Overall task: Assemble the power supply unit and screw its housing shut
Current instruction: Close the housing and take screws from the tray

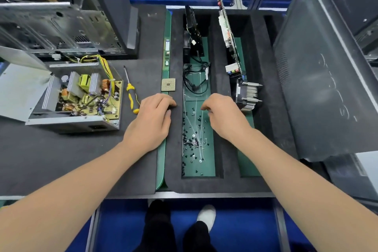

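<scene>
Power supply unit (81, 98) sits at left on the dark foam mat (71, 159), housing open, circuit board with yellow transformers, copper coils and finned heatsinks exposed; its grey metal cover (18, 90) leans tilted off the left side. Yellow-and-black screwdriver (131, 93) lies just right of the unit, tip pointing away. Square processor chip (168, 84) lies beyond it, at the mat's green edge. Left hand (152, 120) rests on the foam tray (176, 182) rim, fingers loosely curled, grasping nothing visible. Right hand (223, 113) hangs over the tray's green-floored compartment, fingers bent down toward the loose screws (191, 141); fingertips hidden, cannot tell whether they pinch one. Same compartment, farther back: black fan (193, 32) with trailing cables. Next slot right: circuit board (227, 32) standing on edge, finned cooler (247, 96) just beside the right hand. Computer case (61, 26) at back left; dark side panel (327, 88) leaning at right.
</scene>
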A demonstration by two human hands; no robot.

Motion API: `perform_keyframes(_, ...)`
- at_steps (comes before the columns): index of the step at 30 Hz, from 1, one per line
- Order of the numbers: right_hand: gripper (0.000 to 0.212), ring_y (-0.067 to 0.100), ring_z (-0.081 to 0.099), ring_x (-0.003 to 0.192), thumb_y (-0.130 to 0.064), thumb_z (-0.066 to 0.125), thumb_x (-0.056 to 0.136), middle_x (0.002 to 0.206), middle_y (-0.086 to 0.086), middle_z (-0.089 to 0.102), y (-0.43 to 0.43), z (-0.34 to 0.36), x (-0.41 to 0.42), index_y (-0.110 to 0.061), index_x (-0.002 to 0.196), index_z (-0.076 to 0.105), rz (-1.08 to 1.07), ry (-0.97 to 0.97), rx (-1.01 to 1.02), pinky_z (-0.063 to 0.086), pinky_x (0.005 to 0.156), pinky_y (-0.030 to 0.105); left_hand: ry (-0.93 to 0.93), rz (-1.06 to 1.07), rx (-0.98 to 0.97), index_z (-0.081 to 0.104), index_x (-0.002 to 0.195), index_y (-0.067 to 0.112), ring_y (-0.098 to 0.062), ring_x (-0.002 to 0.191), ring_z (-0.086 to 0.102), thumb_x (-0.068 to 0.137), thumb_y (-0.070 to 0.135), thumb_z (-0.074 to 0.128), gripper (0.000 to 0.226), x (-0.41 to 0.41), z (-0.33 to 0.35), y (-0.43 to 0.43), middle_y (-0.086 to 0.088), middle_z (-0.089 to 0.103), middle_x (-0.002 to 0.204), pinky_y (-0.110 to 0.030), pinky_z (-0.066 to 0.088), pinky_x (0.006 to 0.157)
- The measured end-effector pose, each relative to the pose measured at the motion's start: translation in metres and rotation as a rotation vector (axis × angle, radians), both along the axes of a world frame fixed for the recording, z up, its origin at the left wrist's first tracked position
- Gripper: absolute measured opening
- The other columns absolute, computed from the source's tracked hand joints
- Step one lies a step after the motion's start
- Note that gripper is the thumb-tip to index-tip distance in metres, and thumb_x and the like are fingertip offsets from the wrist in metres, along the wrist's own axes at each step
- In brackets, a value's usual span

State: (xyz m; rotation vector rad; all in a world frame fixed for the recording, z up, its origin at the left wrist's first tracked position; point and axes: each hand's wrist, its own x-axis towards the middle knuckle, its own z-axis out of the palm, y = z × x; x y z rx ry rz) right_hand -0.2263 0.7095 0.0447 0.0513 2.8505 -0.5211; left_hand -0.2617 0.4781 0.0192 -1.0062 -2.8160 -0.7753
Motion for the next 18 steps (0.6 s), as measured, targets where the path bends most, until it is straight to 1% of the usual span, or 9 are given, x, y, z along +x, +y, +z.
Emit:
perform_keyframes(1, 0.04, 0.031, 0.065, 0.112, 0.007, 0.055, 0.097, 0.132, 0.006, 0.062, -0.004, 0.0, -0.011, -0.014, 0.128, 0.071, 0.016, -0.064, 0.072, 0.055, 0.099, 0.042, -0.002, 0.001, 0.001, 0.061, 0.116, 0.01, -0.024, 0.117, 0.056, 0.098, 0.003, 0.056, 0.021, 0.0, 0.0, 0.0, -0.003, 0.06, 0.12, -0.037, 0.038, 0.108)
perform_keyframes(2, 0.04, 0.032, 0.067, 0.105, 0.008, 0.056, 0.097, 0.131, 0.009, 0.061, -0.007, 0.0, -0.022, -0.013, 0.128, 0.071, 0.018, -0.128, 0.121, 0.058, 0.094, 0.041, -0.005, 0.002, 0.001, 0.061, 0.116, 0.01, -0.024, 0.117, 0.056, 0.098, 0.003, 0.056, 0.021, 0.0, 0.0, -0.001, -0.003, 0.06, 0.119, -0.037, 0.038, 0.107)
perform_keyframes(4, 0.039, 0.033, 0.065, 0.088, 0.007, 0.059, 0.096, 0.13, 0.014, 0.058, -0.015, -0.001, -0.04, -0.013, 0.128, 0.07, 0.009, -0.224, 0.156, 0.059, 0.083, 0.038, -0.007, 0.004, 0.0, 0.061, 0.116, 0.011, -0.025, 0.117, 0.056, 0.098, 0.003, 0.056, 0.021, 0.0, -0.001, -0.001, -0.003, 0.06, 0.12, -0.037, 0.039, 0.108)
perform_keyframes(5, 0.039, 0.033, 0.064, 0.084, 0.006, 0.061, 0.096, 0.13, 0.016, 0.057, -0.018, -0.003, -0.049, -0.013, 0.128, 0.071, 0.012, -0.247, 0.162, 0.059, 0.082, 0.038, -0.006, 0.006, -0.002, 0.061, 0.116, 0.011, -0.025, 0.117, 0.056, 0.097, 0.003, 0.056, 0.021, 0.0, -0.001, -0.001, -0.003, 0.06, 0.12, -0.037, 0.039, 0.108)
perform_keyframes(8, 0.033, 0.033, 0.066, 0.085, 0.007, 0.064, 0.092, 0.125, 0.015, 0.056, -0.026, -0.016, -0.072, -0.01, 0.118, 0.073, 0.0, -0.267, 0.168, 0.061, 0.086, 0.038, -0.005, 0.01, 0.004, 0.062, 0.116, 0.01, -0.026, 0.116, 0.056, 0.096, 0.001, 0.057, 0.022, 0.0, -0.001, -0.001, -0.004, 0.061, 0.12, -0.036, 0.039, 0.106)
perform_keyframes(11, 0.014, 0.024, 0.058, 0.084, 0.004, 0.062, 0.091, 0.114, 0.01, 0.058, -0.031, -0.033, -0.09, -0.008, 0.099, 0.063, -0.072, -0.31, 0.131, 0.058, 0.091, 0.032, -0.012, 0.005, 0.009, 0.063, 0.115, 0.009, -0.026, 0.116, 0.057, 0.095, 0.0, 0.058, 0.022, -0.001, 0.0, 0.0, -0.005, 0.061, 0.119, -0.037, 0.04, 0.105)
perform_keyframes(12, 0.013, 0.023, 0.055, 0.082, 0.003, 0.062, 0.092, 0.11, 0.009, 0.057, -0.031, -0.037, -0.094, -0.01, 0.095, 0.059, -0.097, -0.319, 0.124, 0.056, 0.088, 0.031, -0.015, 0.004, 0.009, 0.063, 0.115, 0.009, -0.027, 0.116, 0.057, 0.095, 0.0, 0.057, 0.022, -0.001, 0.001, 0.0, -0.005, 0.061, 0.12, -0.037, 0.04, 0.105)
perform_keyframes(15, 0.017, 0.023, 0.053, 0.071, -0.001, 0.071, 0.091, 0.105, 0.011, 0.05, -0.034, -0.047, -0.097, -0.008, 0.095, 0.057, -0.158, -0.268, 0.134, 0.052, 0.069, 0.035, -0.017, 0.002, 0.009, 0.063, 0.116, 0.008, -0.027, 0.116, 0.057, 0.096, 0.001, 0.057, 0.022, -0.001, 0.001, 0.0, -0.005, 0.061, 0.12, -0.038, 0.04, 0.104)
perform_keyframes(18, 0.023, 0.024, 0.049, 0.067, -0.001, 0.072, 0.09, 0.092, 0.009, 0.045, -0.036, -0.051, -0.093, -0.01, 0.087, 0.051, -0.194, -0.234, 0.134, 0.046, 0.065, 0.037, -0.008, 0.001, 0.015, 0.064, 0.116, 0.008, -0.026, 0.116, 0.057, 0.096, 0.0, 0.057, 0.022, -0.001, 0.001, -0.001, -0.005, 0.061, 0.121, -0.038, 0.041, 0.104)
